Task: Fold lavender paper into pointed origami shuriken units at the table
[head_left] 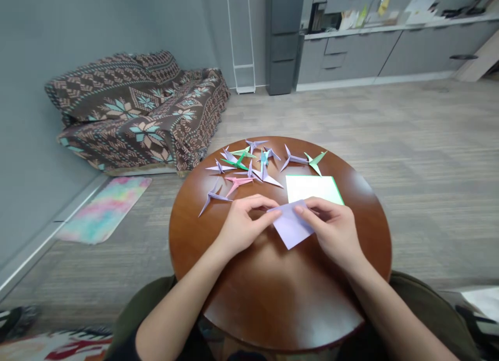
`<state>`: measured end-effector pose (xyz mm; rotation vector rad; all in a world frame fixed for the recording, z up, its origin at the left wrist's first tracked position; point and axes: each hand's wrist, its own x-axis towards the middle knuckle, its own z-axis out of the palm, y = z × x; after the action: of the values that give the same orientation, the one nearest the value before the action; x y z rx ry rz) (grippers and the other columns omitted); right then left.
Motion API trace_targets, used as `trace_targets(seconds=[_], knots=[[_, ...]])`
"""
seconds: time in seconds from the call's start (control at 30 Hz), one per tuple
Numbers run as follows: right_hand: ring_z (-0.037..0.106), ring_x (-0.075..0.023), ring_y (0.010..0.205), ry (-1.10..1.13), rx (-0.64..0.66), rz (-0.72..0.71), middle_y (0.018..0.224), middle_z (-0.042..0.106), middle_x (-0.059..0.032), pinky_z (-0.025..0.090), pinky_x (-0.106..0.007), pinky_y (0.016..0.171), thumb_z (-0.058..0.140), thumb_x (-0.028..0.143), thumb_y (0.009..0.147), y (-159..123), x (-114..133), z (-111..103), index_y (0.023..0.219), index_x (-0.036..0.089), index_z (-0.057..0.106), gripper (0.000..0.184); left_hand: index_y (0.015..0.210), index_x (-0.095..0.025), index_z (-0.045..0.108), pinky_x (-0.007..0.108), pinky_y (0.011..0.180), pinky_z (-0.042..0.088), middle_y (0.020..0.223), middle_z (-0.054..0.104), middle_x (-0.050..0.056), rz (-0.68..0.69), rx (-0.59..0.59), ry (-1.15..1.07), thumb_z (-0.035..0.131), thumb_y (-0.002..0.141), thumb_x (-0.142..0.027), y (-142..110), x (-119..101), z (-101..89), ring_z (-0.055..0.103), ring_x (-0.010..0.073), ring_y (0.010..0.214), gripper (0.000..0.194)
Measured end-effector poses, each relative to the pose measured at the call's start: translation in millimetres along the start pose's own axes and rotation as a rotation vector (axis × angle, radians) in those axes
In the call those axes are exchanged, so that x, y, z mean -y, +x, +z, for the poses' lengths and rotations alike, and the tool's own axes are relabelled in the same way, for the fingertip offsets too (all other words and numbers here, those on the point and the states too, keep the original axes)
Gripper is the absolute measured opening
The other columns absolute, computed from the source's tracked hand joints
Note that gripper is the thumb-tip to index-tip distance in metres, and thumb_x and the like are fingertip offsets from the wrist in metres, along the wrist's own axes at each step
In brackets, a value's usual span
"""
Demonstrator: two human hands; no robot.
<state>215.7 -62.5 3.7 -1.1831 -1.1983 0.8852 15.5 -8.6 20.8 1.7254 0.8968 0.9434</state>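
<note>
A folded piece of lilac origami paper [291, 227] is held above the round wooden table, one corner pointing toward me. My left hand [249, 221] pinches its left corner between thumb and fingers. At the paper's upper right edge, my right hand [331, 223] grips it with the thumb on top and the fingers behind. Just beyond lies a stack of square paper sheets [314, 188], white on top with a green edge. Several folded paper cranes in purple, green, pink and blue lie past my left hand, among them a pink crane [237, 183] and a purple crane [213, 196].
The glossy brown round table [280, 309] stands before me. Beyond it on the left is a sofa [144, 111] under a patterned cover, with a pastel mat [105, 208] on the floor. Grey kitchen cabinets [351, 57] and a tall grey fridge [284, 39] line the back.
</note>
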Motion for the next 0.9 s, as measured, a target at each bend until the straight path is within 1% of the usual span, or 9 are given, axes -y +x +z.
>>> trace_targets(seconds=[0.1,0.2,0.33,0.43,0.5,0.63,0.73,0.83,0.9], knots=[[0.067,-0.0179,0.069,-0.010,-0.027,-0.009,0.077,0.078,-0.0014,0.052,-0.028,0.064,0.081,0.035,0.087,-0.4,1.3,0.2,0.078,0.022,0.081,0.015,0.081,-0.016,0.078,0.032,0.082,0.053,0.087,0.076,0.007,0.031,-0.015,0.010,0.079,0.087,-0.028,0.8,-0.6,-0.5,0.070,0.0207,0.085,0.013],[0.066,-0.0183,0.068,-0.027,-0.037,-0.010,0.075,0.077,-0.0019,0.052,-0.029,0.063,0.081,0.036,0.086,-1.1,2.8,0.4,0.077,0.022,0.081,0.017,0.076,-0.017,0.077,0.032,0.080,0.052,0.085,0.075,0.006,0.026,-0.018,0.018,0.079,0.087,-0.029,0.9,-1.0,-1.0,0.069,0.0203,0.083,0.016],[0.063,-0.0170,0.065,-0.041,-0.036,-0.009,0.072,0.075,-0.0013,0.049,-0.028,0.060,0.080,0.037,0.087,-1.6,3.4,0.4,0.074,0.021,0.079,0.020,0.074,-0.017,0.077,0.032,0.078,0.052,0.083,0.075,0.006,0.030,-0.003,0.043,0.079,0.086,-0.027,0.4,-2.4,-1.4,0.069,0.0198,0.081,0.016],[0.063,-0.0172,0.065,-0.041,-0.033,-0.014,0.072,0.074,-0.0013,0.049,-0.029,0.061,0.079,0.038,0.088,-1.3,2.8,0.2,0.074,0.021,0.078,0.022,0.073,-0.018,0.078,0.032,0.077,0.051,0.081,0.075,0.005,0.059,-0.021,0.063,0.079,0.087,-0.028,-0.2,-3.3,-1.4,0.068,0.0197,0.079,0.016],[0.063,-0.0174,0.067,-0.032,0.005,-0.002,0.074,0.074,-0.0013,0.049,-0.029,0.063,0.079,0.038,0.088,-0.7,2.6,0.1,0.077,0.020,0.078,0.021,0.073,-0.018,0.079,0.032,0.076,0.052,0.080,0.075,0.005,0.088,-0.055,0.066,0.080,0.086,-0.027,-0.4,-3.3,-1.6,0.068,0.0194,0.078,0.016],[0.061,-0.0164,0.070,-0.047,0.142,0.050,0.079,0.073,-0.0005,0.047,-0.028,0.065,0.082,0.033,0.084,0.3,2.9,-0.4,0.089,0.020,0.079,0.014,0.075,-0.019,0.078,0.032,0.078,0.052,0.081,0.074,0.005,0.128,-0.112,0.025,0.080,0.087,-0.028,0.1,-1.5,-2.9,0.067,0.0190,0.079,0.015],[0.055,-0.0143,0.064,-0.071,0.089,0.023,0.073,0.068,0.0010,0.043,-0.027,0.060,0.081,0.030,0.083,0.3,3.5,-1.3,0.083,0.019,0.077,0.012,0.078,-0.018,0.076,0.031,0.079,0.051,0.084,0.073,0.005,0.097,-0.043,0.013,0.078,0.089,-0.029,0.1,-0.7,-3.6,0.066,0.0183,0.081,0.015],[0.054,-0.0146,0.061,-0.081,0.001,-0.011,0.069,0.066,0.0012,0.041,-0.027,0.056,0.083,0.031,0.080,-0.3,3.8,-2.2,0.076,0.020,0.073,0.015,0.081,-0.016,0.073,0.029,0.078,0.049,0.087,0.070,0.004,0.019,0.111,0.037,0.075,0.090,-0.027,-0.8,-2.2,-3.0,0.064,0.0172,0.081,0.015],[0.058,-0.0164,0.064,-0.079,-0.031,-0.031,0.072,0.068,0.0000,0.045,-0.027,0.056,0.086,0.032,0.077,-0.7,3.6,-2.3,0.078,0.021,0.073,0.017,0.079,-0.015,0.070,0.027,0.072,0.047,0.083,0.067,0.003,-0.028,0.201,0.050,0.075,0.089,-0.028,-1.7,-3.5,-2.1,0.061,0.0153,0.075,0.017]])
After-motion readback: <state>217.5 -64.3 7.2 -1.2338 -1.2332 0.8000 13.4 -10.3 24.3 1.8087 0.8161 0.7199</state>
